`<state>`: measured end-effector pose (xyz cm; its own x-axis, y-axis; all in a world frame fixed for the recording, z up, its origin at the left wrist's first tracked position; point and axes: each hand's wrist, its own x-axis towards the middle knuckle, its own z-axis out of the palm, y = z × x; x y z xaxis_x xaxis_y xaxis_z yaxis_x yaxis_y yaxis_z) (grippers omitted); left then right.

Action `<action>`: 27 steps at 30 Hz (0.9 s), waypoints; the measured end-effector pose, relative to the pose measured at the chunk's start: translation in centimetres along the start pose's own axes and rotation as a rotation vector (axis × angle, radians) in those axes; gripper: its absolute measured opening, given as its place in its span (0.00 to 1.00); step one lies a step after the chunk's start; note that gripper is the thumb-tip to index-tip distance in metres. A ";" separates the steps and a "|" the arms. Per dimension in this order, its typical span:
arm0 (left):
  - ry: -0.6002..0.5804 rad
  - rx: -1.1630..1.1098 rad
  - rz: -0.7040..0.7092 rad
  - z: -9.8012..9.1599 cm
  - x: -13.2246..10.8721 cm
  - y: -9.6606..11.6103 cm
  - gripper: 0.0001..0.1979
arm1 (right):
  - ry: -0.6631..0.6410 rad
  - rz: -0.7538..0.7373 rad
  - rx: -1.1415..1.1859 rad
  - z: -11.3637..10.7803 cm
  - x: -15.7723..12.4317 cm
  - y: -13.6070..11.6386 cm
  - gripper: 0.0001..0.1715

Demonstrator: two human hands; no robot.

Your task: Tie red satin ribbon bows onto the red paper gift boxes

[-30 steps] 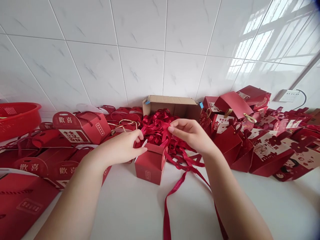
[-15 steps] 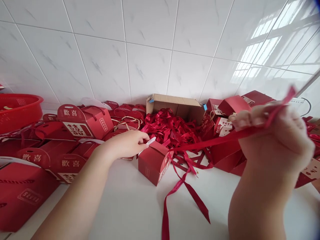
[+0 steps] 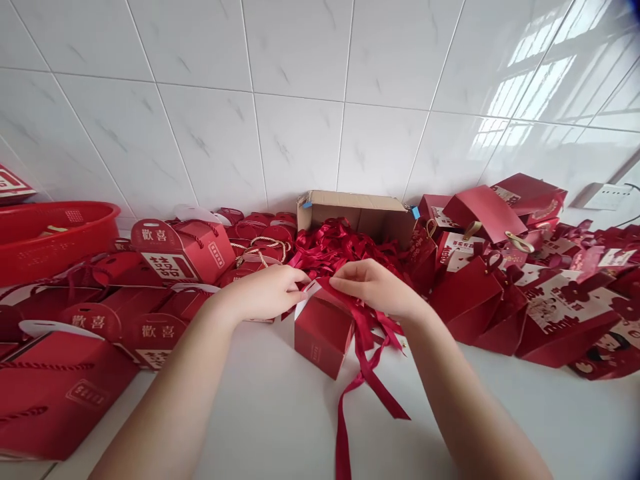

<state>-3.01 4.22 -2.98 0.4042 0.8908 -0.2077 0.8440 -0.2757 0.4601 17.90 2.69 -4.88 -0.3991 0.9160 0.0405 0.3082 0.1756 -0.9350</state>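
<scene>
A small red gift box (image 3: 323, 333) stands on the white tabletop, its white-edged top flap upright. My left hand (image 3: 265, 291) pinches that flap from the left. Over the box's top, the fingers of my right hand (image 3: 373, 287) are closed on a red ribbon (image 3: 345, 301) beside the flap. A long loose end of ribbon (image 3: 343, 413) trails from the box's right side towards the front of the table. What lies behind the fingertips is partly hidden.
Behind the box a cardboard carton (image 3: 357, 199) lies open, spilling a heap of red ribbons (image 3: 327, 243). Red boxes with rope handles (image 3: 210, 247) crowd the left, near a red plastic basket (image 3: 60, 250). Several red gift bags (image 3: 465, 293) stand on the right. A tiled wall (image 3: 300, 133) rises behind.
My right hand has come down and left from the raised position on the right, bringing the ribbon to the box top. My left hand has stayed at the flap. The view has shifted slightly.
</scene>
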 end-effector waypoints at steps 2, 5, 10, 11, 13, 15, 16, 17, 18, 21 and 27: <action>-0.038 -0.027 -0.002 0.0 0.0 0.0 0.23 | -0.015 0.032 -0.041 0.6 0.7 0.6 0.19; -0.048 -0.019 0.006 -0.1 -0.1 0.0 0.24 | -0.032 0.028 -0.091 1.0 1.2 1.2 0.19; -0.048 -0.012 0.012 0.0 -0.2 0.3 0.23 | -0.028 0.050 -0.135 1.1 1.6 1.7 0.18; -0.047 -0.003 0.010 0.1 -0.3 0.4 0.23 | -0.027 0.054 -0.129 1.1 1.6 1.8 0.18; -0.040 0.015 0.013 0.1 -0.4 0.6 0.23 | -0.026 0.047 -0.128 1.2 1.8 1.8 0.18; -0.036 0.027 0.023 0.2 -0.5 0.8 0.22 | -0.023 0.041 -0.159 1.2 1.8 1.9 0.18; -0.034 0.029 0.027 0.2 -0.5 0.9 0.21 | -0.021 0.044 -0.179 1.2 1.9 1.9 0.17; -0.033 0.029 0.030 0.2 -0.6 1.0 0.21 | -0.018 0.050 -0.198 1.2 1.9 1.9 0.17; -0.030 0.028 0.032 0.2 -0.6 1.0 0.20 | -0.014 0.058 -0.215 1.2 1.9 1.9 0.17; -0.024 0.021 0.032 0.2 -0.7 1.0 0.21 | -0.010 0.073 -0.255 1.2 2.0 1.9 0.14; -0.036 0.020 0.031 0.2 -0.7 1.0 0.23 | -0.007 0.076 -0.318 1.2 2.0 2.0 0.11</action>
<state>-2.32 3.28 -2.52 0.4423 0.8682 -0.2250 0.8377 -0.3102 0.4496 16.67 4.41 -7.10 -0.3704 0.9284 -0.0288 0.5915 0.2118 -0.7780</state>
